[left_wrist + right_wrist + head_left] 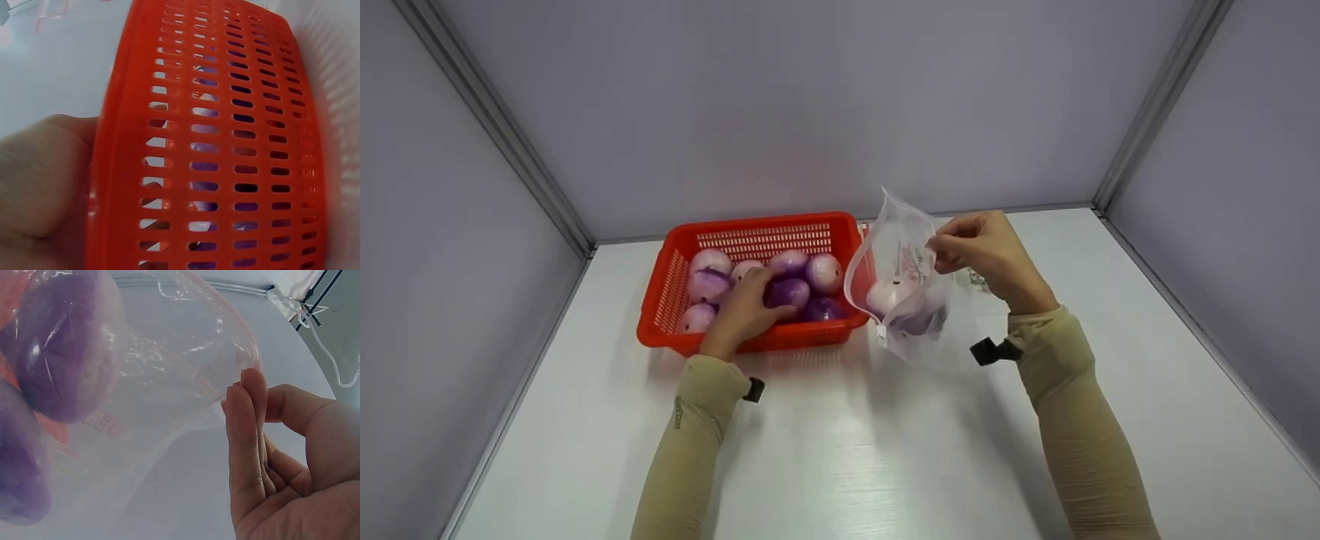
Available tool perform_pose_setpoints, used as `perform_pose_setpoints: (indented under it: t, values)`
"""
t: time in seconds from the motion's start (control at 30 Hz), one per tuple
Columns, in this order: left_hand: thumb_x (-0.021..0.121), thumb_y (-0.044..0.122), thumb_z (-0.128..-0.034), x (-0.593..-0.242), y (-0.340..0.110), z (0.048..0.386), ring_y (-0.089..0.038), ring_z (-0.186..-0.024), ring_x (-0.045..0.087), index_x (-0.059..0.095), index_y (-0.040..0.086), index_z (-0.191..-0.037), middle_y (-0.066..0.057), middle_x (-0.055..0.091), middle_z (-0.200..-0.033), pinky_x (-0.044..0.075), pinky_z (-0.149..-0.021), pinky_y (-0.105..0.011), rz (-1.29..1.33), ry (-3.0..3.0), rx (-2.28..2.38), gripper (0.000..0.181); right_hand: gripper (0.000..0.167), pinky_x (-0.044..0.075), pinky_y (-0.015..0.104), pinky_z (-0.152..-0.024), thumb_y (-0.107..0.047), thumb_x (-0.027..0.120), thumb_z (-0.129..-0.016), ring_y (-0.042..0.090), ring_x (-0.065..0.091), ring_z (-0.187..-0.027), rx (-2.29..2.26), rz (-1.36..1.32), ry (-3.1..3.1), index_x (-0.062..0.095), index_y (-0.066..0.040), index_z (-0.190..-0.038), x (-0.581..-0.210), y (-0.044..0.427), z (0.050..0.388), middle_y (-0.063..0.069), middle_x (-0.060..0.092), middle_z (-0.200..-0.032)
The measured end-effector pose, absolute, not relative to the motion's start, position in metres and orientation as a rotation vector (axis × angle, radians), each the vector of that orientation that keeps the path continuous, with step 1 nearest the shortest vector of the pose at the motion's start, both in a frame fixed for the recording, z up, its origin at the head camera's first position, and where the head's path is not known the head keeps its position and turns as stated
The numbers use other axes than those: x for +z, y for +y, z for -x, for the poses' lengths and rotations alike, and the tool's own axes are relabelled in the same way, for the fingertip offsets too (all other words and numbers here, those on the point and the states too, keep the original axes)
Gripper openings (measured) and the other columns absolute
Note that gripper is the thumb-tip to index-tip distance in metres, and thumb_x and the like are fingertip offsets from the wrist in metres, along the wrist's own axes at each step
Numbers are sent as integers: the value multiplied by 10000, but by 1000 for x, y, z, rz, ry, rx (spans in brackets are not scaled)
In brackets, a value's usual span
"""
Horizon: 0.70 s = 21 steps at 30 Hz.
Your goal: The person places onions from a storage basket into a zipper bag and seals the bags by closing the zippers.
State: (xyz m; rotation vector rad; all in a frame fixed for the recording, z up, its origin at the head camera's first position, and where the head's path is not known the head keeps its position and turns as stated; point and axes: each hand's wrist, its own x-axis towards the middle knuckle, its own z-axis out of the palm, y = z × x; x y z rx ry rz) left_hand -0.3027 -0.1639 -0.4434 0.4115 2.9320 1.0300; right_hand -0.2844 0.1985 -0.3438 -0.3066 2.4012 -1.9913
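While the right hand (986,251) pinches the upper edge of the clear bag (911,352) between thumb and fingers, the bag's mouth gapes toward the red basket (765,222). Probably held this way because the film is limp and would sag closed if let go; lifting one edge leaves the rest of the bag down on the worktop (825,450). White slider (882,334) sits at the near end of the mouth, so likely a resealable type.

Left hand (746,311) is down inside the basket, coming in over the near rim, thumb and forefinger spread about one purple piece (790,294). Whether that grip is firm, cannot tell: the left wrist view mostly gets the slotted basket wall, fingers hidden behind it. Right grip is narrow, holding bag film only.

Basket: roughly eight purple-and-white round pieces in sight, loose, bunched along both ends and the middle, maybe more under the hand. Look like onions, not certain. Bag: at least two similar bagged pieces (62,354) resting low, pressed close together, seen through the film; their weight probably steadies the bottom.

Basket stands left, bag just beside its right end, likely to keep the reach short; whether they touch, can't tell. Printed item (976,281) behind the bag is mostly covered, unclear what.
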Motion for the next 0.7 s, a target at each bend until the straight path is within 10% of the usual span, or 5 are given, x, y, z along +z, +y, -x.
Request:
perform_pose_setpoints:
  t: [0.7]
  values:
    - [693, 193, -988, -448, -143, 327, -378, -1376, 504, 502, 53, -1471, -198, 493, -1517, 369, -1201, -522, -491, 2919, 770, 538, 164, 635, 311, -654, -23, 714, -924, 107, 681, -588, -1968, 340, 2425, 719, 132, -978, -354, 201, 285, 15, 710, -717]
